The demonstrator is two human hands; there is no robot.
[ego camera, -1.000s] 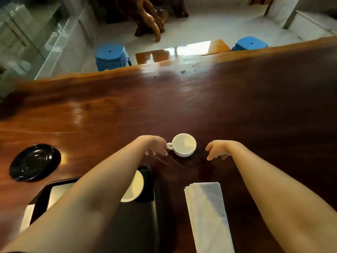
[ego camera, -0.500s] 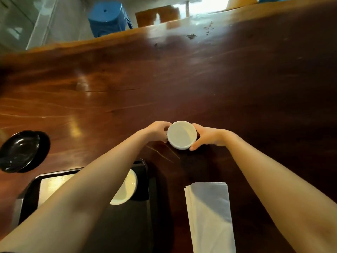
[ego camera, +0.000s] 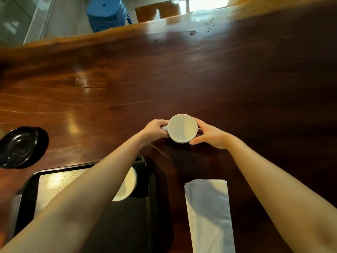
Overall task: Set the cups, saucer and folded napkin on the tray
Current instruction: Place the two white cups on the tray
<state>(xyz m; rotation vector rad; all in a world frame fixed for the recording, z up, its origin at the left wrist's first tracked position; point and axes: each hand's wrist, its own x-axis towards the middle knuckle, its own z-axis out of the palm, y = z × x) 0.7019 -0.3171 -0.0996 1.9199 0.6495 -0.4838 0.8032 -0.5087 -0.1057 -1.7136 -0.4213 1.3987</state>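
A white cup (ego camera: 182, 128) stands upright on the dark wooden table, held between both hands. My left hand (ego camera: 155, 130) grips its handle side and my right hand (ego camera: 209, 136) cups its right wall. A black tray (ego camera: 27, 189) lies near the front left. On the tray sits a white saucer (ego camera: 127, 185), half hidden under my left forearm. A folded pale napkin (ego camera: 209, 214) lies on the table to the right of the tray.
A black round dish (ego camera: 20, 147) sits at the left edge of the table (ego camera: 182, 70). The table's far edge runs across the top, with a blue stool (ego camera: 107, 13) beyond it on the floor.
Both hands closed in on the cup from either side and now hold it. The view has tilted further down.
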